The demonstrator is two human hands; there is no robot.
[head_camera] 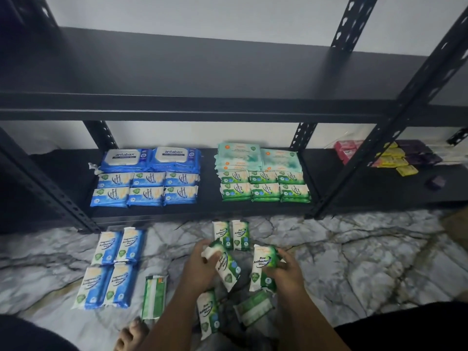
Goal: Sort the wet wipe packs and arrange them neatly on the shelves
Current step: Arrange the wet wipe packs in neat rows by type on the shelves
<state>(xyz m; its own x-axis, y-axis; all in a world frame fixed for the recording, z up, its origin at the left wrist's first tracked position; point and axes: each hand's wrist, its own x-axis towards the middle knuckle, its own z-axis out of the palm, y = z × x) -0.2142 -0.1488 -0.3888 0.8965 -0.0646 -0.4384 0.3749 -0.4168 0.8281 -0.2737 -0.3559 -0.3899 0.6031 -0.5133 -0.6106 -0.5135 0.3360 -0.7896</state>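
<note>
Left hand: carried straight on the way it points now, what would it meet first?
Probably the two Pine packs on the floor just ahead of the left hand, which grips another green pack; the shelf lies beyond. Depth is uncertain.

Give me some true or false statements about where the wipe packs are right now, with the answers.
1. The left hand holds a green Pine pack. True.
2. The right hand holds nothing. False: it grips a second Pine pack.
3. The four blue floor packs are stacked. False: they lie side by side, two rows of two.
4. On the lower shelf, the blue shelf packs sit left of the green shelf packs. True.
</note>
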